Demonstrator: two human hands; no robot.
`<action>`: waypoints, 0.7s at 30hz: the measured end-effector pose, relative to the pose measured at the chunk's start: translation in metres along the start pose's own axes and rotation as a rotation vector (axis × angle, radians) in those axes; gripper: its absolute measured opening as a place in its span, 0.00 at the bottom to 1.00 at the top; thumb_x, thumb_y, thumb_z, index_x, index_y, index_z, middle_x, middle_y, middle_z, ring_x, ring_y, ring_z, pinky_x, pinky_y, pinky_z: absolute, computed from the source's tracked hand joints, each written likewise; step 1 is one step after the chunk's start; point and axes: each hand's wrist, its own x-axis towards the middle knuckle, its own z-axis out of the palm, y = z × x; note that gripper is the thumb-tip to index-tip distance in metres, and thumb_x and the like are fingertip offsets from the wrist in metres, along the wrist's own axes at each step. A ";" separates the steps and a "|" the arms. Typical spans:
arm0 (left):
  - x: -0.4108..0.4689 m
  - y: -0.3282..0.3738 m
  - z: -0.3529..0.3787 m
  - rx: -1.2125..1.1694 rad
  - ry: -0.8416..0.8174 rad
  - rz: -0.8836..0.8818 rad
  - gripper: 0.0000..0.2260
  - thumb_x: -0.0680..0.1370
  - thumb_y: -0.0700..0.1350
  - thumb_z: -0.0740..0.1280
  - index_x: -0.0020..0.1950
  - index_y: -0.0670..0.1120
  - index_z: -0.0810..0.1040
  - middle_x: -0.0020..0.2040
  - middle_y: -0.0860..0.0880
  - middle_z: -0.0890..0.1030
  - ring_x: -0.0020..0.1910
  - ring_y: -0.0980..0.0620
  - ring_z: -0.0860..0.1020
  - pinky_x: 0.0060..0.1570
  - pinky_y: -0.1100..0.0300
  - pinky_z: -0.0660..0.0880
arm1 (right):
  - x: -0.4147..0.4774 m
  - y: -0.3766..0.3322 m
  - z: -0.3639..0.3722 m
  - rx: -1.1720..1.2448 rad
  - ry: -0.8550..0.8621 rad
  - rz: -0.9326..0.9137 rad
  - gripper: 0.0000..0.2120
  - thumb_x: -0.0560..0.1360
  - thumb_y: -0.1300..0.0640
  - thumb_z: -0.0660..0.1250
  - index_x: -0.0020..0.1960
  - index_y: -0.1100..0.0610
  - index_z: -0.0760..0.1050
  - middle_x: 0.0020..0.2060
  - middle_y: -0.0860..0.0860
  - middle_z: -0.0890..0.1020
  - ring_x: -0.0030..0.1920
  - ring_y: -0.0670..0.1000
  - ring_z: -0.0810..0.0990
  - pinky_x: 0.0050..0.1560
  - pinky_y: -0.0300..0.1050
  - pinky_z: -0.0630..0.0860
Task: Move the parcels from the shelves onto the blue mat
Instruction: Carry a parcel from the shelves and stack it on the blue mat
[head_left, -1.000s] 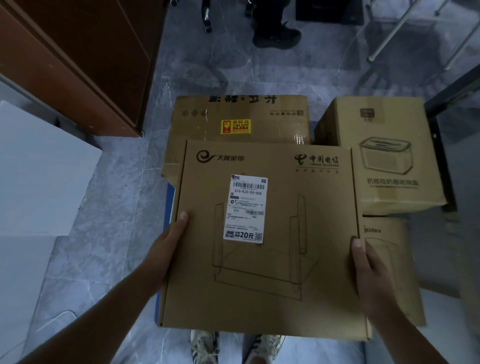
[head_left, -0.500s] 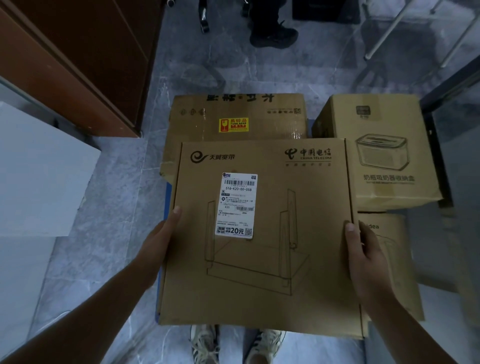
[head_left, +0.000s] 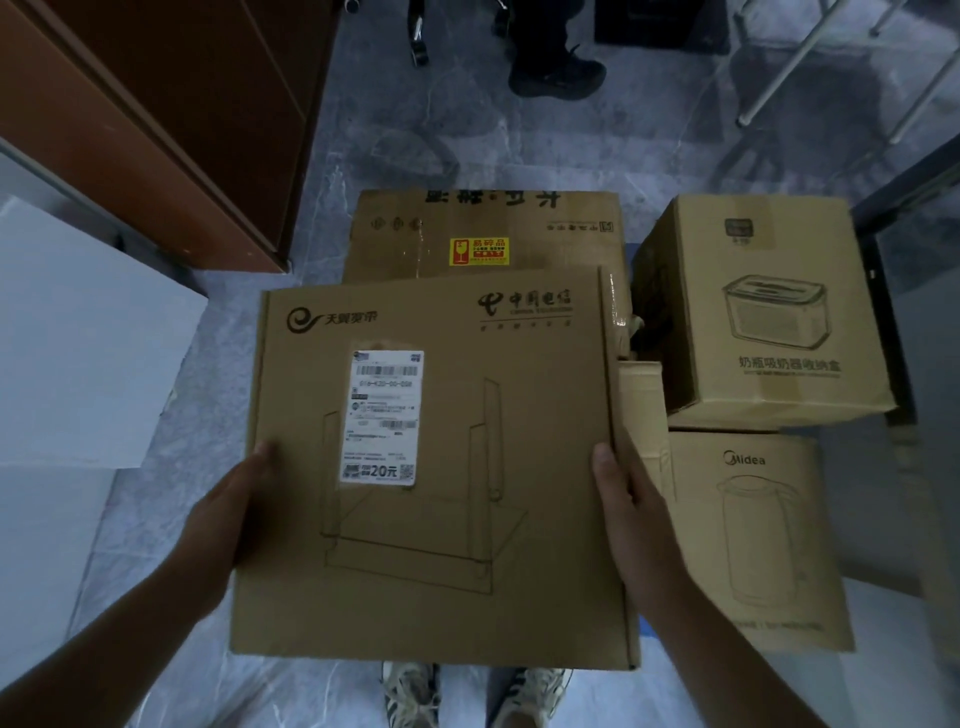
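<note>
A flat cardboard router box (head_left: 467, 519) with a white shipping label fills the middle of the head view. My left hand (head_left: 223, 514) grips its left edge and my right hand (head_left: 631, 514) grips its right edge, thumbs on top. Below and beyond it lie three parcels: a large box with a yellow fragile sticker (head_left: 493, 234), a storage-box carton (head_left: 769, 312), and a Midea kettle box (head_left: 753, 535). Only a sliver of the blue mat (head_left: 645, 626) shows under them; the held box hides the rest.
A brown wooden cabinet (head_left: 171, 114) stands at the upper left and a white surface (head_left: 78, 338) at the left. Another person's black shoe (head_left: 556, 73) and metal legs are at the top. My own shoes (head_left: 410, 691) show below the box. The floor is grey marble.
The held box has shifted left relative to the parcels below, uncovering more of the Midea box and the gap beside it. Both hands keep their grip.
</note>
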 end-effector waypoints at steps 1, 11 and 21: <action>0.003 -0.001 -0.012 0.001 0.014 -0.002 0.44 0.58 0.74 0.71 0.69 0.52 0.74 0.64 0.47 0.78 0.61 0.45 0.77 0.64 0.43 0.71 | -0.001 0.001 0.011 -0.017 -0.023 0.020 0.36 0.69 0.25 0.56 0.73 0.39 0.64 0.67 0.44 0.75 0.67 0.49 0.74 0.67 0.52 0.71; 0.016 -0.017 -0.063 0.021 0.106 -0.047 0.37 0.62 0.72 0.71 0.65 0.52 0.78 0.57 0.44 0.82 0.55 0.40 0.81 0.56 0.38 0.76 | -0.011 0.014 0.075 -0.133 -0.032 0.041 0.26 0.80 0.39 0.55 0.77 0.40 0.57 0.74 0.42 0.66 0.72 0.44 0.65 0.65 0.36 0.58; 0.021 -0.019 -0.099 0.038 0.013 -0.119 0.39 0.65 0.71 0.70 0.66 0.46 0.76 0.59 0.39 0.81 0.56 0.36 0.80 0.59 0.36 0.74 | -0.024 0.031 0.104 -0.206 -0.175 0.065 0.26 0.83 0.52 0.56 0.78 0.43 0.53 0.74 0.47 0.66 0.72 0.48 0.67 0.66 0.38 0.62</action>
